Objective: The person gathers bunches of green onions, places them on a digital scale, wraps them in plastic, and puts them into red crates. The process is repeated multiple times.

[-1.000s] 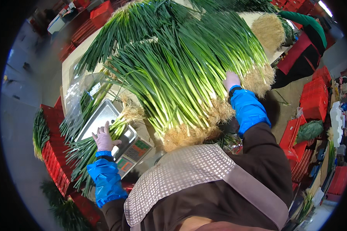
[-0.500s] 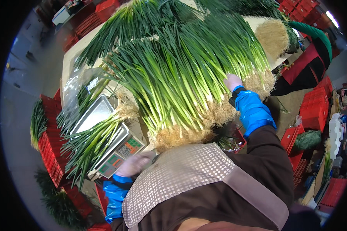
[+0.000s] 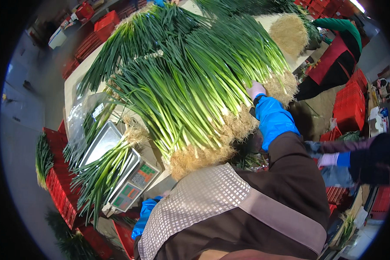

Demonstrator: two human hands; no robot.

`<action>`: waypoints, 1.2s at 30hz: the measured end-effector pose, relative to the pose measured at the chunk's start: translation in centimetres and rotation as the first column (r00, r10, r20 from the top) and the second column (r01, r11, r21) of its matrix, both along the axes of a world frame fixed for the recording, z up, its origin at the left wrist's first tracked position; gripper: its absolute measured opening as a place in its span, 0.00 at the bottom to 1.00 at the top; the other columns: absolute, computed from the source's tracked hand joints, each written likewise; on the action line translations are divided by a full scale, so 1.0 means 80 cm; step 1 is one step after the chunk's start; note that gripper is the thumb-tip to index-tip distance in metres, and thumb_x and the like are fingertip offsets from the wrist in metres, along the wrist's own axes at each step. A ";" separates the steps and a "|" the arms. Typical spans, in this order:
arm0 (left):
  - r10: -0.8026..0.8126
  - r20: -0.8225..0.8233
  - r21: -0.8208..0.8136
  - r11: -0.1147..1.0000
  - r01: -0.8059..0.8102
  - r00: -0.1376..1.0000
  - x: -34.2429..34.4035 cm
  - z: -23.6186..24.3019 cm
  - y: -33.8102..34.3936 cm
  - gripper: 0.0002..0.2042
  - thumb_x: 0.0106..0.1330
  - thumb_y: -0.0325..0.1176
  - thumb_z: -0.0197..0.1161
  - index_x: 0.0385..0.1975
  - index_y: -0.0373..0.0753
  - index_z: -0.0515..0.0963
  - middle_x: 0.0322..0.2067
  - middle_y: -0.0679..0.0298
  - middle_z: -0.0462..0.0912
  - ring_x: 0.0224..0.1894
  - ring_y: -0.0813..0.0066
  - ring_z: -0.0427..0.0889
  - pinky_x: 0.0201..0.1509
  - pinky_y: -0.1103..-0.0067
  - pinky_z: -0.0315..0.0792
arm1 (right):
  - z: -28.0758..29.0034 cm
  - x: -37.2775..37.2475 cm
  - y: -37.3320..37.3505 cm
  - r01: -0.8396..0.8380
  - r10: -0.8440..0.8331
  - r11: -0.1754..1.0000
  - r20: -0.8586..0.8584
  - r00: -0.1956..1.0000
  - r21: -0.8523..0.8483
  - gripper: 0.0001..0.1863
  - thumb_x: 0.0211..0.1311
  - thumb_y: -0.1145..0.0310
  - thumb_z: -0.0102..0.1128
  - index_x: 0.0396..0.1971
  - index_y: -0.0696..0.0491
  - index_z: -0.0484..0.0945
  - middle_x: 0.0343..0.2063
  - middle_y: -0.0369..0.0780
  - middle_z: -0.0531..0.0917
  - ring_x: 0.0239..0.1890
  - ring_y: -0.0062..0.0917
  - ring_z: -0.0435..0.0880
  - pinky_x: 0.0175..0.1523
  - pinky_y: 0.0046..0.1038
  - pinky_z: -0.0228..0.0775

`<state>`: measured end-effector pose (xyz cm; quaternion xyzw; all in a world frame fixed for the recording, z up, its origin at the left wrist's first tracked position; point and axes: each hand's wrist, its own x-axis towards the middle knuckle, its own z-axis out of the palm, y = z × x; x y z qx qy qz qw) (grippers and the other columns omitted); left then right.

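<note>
A large heap of green onions [image 3: 190, 86] with pale root ends lies across the white table [image 3: 76, 78]. My right hand [image 3: 255, 90], in a blue sleeve, reaches into the heap just above the roots, and its fingers curl in among the stalks. My left hand is hidden under my chest; only its blue sleeve [image 3: 144, 214] shows low down beside the scale. A smaller bunch of green onions [image 3: 102, 169] lies on the steel pan of the scale [image 3: 100, 141], whose display [image 3: 133, 186] faces me.
Clear plastic bags [image 3: 83, 113] lie behind the scale. Red crates [image 3: 349, 104] stand right and left, some holding onion bundles [image 3: 41, 158]. A person in a green top and red apron [image 3: 333, 52] bends at the far right. Another person's sleeve [image 3: 333, 159] reaches in.
My left hand has left the scale pan and dropped down out of sight below my chest. My right hand stays at the same spot on the heap.
</note>
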<state>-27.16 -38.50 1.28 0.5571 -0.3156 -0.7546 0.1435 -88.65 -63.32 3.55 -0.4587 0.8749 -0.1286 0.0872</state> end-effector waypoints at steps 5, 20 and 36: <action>0.081 0.087 -0.027 0.997 -0.079 0.993 0.031 0.016 0.022 0.16 0.68 0.36 0.54 0.53 0.38 0.75 0.45 0.55 0.81 0.47 0.68 0.79 0.53 0.75 0.71 | 0.019 0.002 -0.003 -0.034 0.035 0.999 -0.057 0.998 0.029 0.22 0.57 0.52 0.60 0.42 0.55 0.79 0.42 0.50 0.82 0.47 0.45 0.80 0.51 0.41 0.72; -0.362 0.342 -0.118 0.899 0.421 0.867 -0.015 0.047 -0.031 0.17 0.66 0.35 0.56 0.53 0.37 0.76 0.44 0.52 0.82 0.46 0.66 0.81 0.51 0.76 0.72 | 0.055 0.010 -0.013 0.153 -0.003 0.975 0.680 0.733 -0.160 0.31 0.51 0.69 0.58 0.57 0.67 0.68 0.38 0.50 0.83 0.29 0.28 0.83 0.36 0.27 0.74; -0.033 0.816 -0.486 -0.581 0.653 0.578 -0.049 0.557 -0.073 0.13 0.57 0.30 0.60 0.40 0.33 0.82 0.32 0.53 0.84 0.33 0.65 0.84 0.40 0.75 0.75 | 0.118 0.119 0.022 0.162 0.276 0.917 0.873 0.402 -0.365 0.10 0.61 0.64 0.61 0.30 0.53 0.72 0.18 0.33 0.73 0.18 0.18 0.71 0.21 0.21 0.61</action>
